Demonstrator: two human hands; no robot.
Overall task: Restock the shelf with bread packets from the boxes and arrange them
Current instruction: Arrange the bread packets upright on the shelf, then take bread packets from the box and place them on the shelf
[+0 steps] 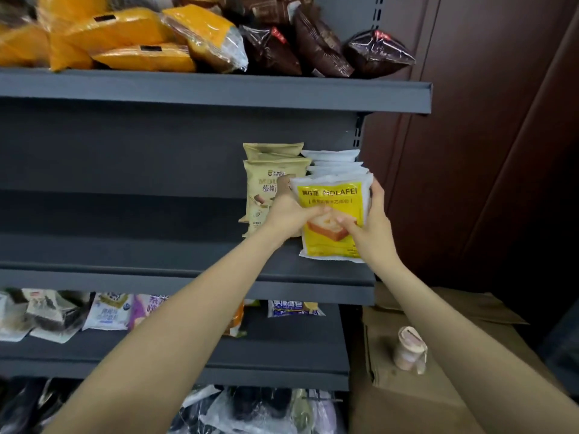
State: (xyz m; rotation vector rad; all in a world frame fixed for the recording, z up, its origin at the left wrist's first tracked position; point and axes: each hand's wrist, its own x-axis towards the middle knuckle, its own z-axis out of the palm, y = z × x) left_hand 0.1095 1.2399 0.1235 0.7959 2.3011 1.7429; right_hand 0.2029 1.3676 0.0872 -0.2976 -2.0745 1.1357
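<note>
A yellow-and-white bread packet (pixel 332 202) stands upright at the front of a row of white packets (pixel 335 158) on the right end of the middle grey shelf (pixel 156 249). My left hand (pixel 289 214) grips its left edge, thumb across the front. My right hand (pixel 369 227) holds its right edge, fingers curled round the side and thumb on the front. Beige packets (pixel 266 180) stand just to the left, partly behind my left hand.
Orange packets (pixel 125 39) and dark brown packets (pixel 313 39) fill the top shelf. The lower shelf (pixel 282 368) holds assorted packets (pixel 62 314). A brown cardboard box (pixel 407 402) with a tape roll (pixel 409 349) on it stands at the right, beside a dark wooden wall.
</note>
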